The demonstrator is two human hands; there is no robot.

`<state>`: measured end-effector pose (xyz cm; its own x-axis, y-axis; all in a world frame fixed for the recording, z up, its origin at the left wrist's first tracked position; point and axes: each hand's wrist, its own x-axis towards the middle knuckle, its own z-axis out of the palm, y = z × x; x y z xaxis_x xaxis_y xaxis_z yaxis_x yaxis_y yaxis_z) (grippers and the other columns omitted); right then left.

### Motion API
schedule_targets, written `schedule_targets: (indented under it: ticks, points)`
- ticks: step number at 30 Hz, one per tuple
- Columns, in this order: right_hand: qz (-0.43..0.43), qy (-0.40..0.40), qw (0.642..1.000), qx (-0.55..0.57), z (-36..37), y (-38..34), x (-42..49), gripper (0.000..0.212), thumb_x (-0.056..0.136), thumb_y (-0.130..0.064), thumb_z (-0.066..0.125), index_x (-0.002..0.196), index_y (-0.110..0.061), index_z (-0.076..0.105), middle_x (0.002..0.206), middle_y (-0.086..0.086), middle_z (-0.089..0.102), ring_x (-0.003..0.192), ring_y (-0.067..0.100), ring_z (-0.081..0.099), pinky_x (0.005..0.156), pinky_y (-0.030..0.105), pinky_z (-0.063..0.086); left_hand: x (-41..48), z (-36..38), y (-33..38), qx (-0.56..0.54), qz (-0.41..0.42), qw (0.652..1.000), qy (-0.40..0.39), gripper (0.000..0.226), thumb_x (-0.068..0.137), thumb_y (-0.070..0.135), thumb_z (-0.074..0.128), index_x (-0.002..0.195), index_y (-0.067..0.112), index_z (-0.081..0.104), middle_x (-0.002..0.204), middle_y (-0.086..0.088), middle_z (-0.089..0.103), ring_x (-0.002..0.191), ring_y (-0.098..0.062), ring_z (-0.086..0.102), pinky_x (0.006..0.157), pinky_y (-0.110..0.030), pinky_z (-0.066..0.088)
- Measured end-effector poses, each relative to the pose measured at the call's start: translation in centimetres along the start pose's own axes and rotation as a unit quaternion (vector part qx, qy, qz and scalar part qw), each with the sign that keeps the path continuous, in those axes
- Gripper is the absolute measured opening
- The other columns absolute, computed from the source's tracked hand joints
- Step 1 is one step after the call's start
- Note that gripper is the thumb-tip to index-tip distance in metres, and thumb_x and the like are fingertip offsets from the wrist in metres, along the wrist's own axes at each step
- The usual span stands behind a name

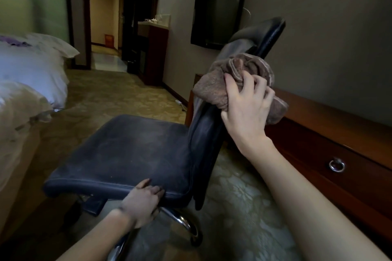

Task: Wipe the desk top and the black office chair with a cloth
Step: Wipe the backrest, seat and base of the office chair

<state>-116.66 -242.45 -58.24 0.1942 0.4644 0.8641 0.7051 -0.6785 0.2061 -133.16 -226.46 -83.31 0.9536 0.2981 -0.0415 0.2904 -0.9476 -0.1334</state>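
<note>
The black office chair (131, 150) stands in the middle of the view, its seat towards the bed and its backrest (263, 34) towards the desk. My right hand (247, 108) grips a bunched brown cloth (214, 89) and holds it against the edge of the backrest, about halfway up. My left hand (141, 202) grips the near edge of the seat, thumb on top and fingers curled under. The dark red wooden desk (331, 125) runs along the right wall behind the chair.
A bed with white bedding (31, 74) stands at the left. A black TV (216, 17) hangs on the wall above the desk. The chair's chrome base (184, 222) sits on patterned carpet. A drawer ring handle (336, 165) faces me. A doorway and cabinet lie beyond.
</note>
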Motion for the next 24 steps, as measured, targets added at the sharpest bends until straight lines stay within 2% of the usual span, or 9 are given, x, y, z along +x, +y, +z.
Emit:
schedule_targets:
  ticks: [4,7,8,12,16,19,21,22,24]
  points:
    - [0.053,0.083,0.992,0.084,0.1,1.0,2.0,0.067,0.072,-0.011,0.074,0.138,-0.015,0.061,0.141,0.017,0.057,0.125,0.041,0.050,0.100,0.051,0.041,1.6,-0.4,1.2,-0.003,0.010,0.999,0.043,0.066,0.100,0.042,0.042,0.159,0.016,0.034,0.158,-0.003,0.042,0.144,-0.018,0.040,0.127,-0.032,0.006]
    - [0.083,0.174,0.972,0.135,1.0,1.2,3.1,0.059,0.075,-0.007,0.065,0.134,-0.015,0.065,0.144,0.016,0.055,0.132,0.039,0.047,0.108,0.053,0.040,2.0,-1.3,1.6,-0.003,0.046,0.989,0.143,0.063,0.071,0.060,0.072,0.124,0.027,0.074,0.118,0.012,0.071,0.109,-0.001,0.067,0.108,-0.017,0.042]
    - [0.088,0.167,0.971,0.147,1.6,1.0,3.2,0.060,0.074,-0.008,0.063,0.134,-0.015,0.063,0.148,0.017,0.051,0.137,0.038,0.044,0.112,0.053,0.037,2.3,-1.4,1.7,-0.017,0.054,0.985,0.160,0.062,0.062,0.062,0.076,0.115,0.030,0.078,0.108,0.016,0.073,0.100,0.002,0.069,0.101,-0.015,0.047]
    - [0.106,0.046,0.982,0.149,4.9,-0.7,1.5,0.071,0.069,-0.008,0.072,0.139,-0.016,0.058,0.162,0.020,0.034,0.151,0.040,0.028,0.123,0.054,0.024,3.0,-0.7,1.8,-0.042,0.051,0.988,0.138,0.066,0.055,0.060,0.078,0.114,0.030,0.079,0.107,0.017,0.073,0.097,0.001,0.070,0.093,-0.015,0.052]
    - [0.124,0.012,0.979,0.163,7.4,-2.4,-0.4,0.075,0.065,-0.009,0.078,0.138,-0.014,0.059,0.162,0.025,0.032,0.150,0.040,0.033,0.123,0.051,0.026,3.6,-0.1,2.8,-0.012,0.037,0.993,0.109,0.073,0.033,0.059,0.083,0.098,0.025,0.084,0.089,0.017,0.075,0.079,-0.002,0.072,0.080,-0.024,0.062]
    - [0.153,-0.033,0.974,0.162,8.2,-3.5,-0.4,0.084,0.064,-0.009,0.081,0.144,-0.015,0.054,0.164,0.029,0.025,0.149,0.038,0.035,0.117,0.048,0.030,3.8,0.3,3.4,-0.014,0.013,0.997,0.071,0.078,0.044,0.060,0.081,0.114,0.024,0.081,0.101,0.016,0.073,0.093,-0.002,0.070,0.096,-0.028,0.056]
    - [0.167,-0.040,0.971,0.164,8.8,-4.0,-0.3,0.084,0.068,-0.009,0.078,0.147,-0.015,0.050,0.165,0.030,0.021,0.151,0.038,0.031,0.115,0.049,0.031,4.4,0.6,3.5,-0.050,-0.003,0.995,0.084,0.081,0.078,0.053,0.065,0.151,0.019,0.051,0.137,0.008,0.059,0.129,-0.010,0.054,0.124,-0.032,0.026]
    - [0.173,-0.040,0.969,0.169,9.1,-4.2,-0.5,0.085,0.070,-0.009,0.077,0.149,-0.015,0.048,0.165,0.031,0.019,0.152,0.038,0.030,0.115,0.049,0.031,4.8,1.0,3.6,-0.064,-0.018,0.995,0.071,0.080,0.089,0.047,0.053,0.161,0.018,0.032,0.150,0.006,0.046,0.141,-0.014,0.040,0.128,-0.033,0.009]
    - [0.184,-0.046,0.963,0.190,9.9,-4.9,-1.6,0.087,0.071,-0.006,0.075,0.152,-0.016,0.045,0.166,0.030,0.016,0.153,0.039,0.028,0.117,0.049,0.033,5.6,1.6,3.7,-0.084,-0.032,0.994,0.056,0.078,0.095,0.044,0.043,0.164,0.018,0.019,0.156,0.005,0.036,0.146,-0.016,0.029,0.127,-0.034,-0.002]
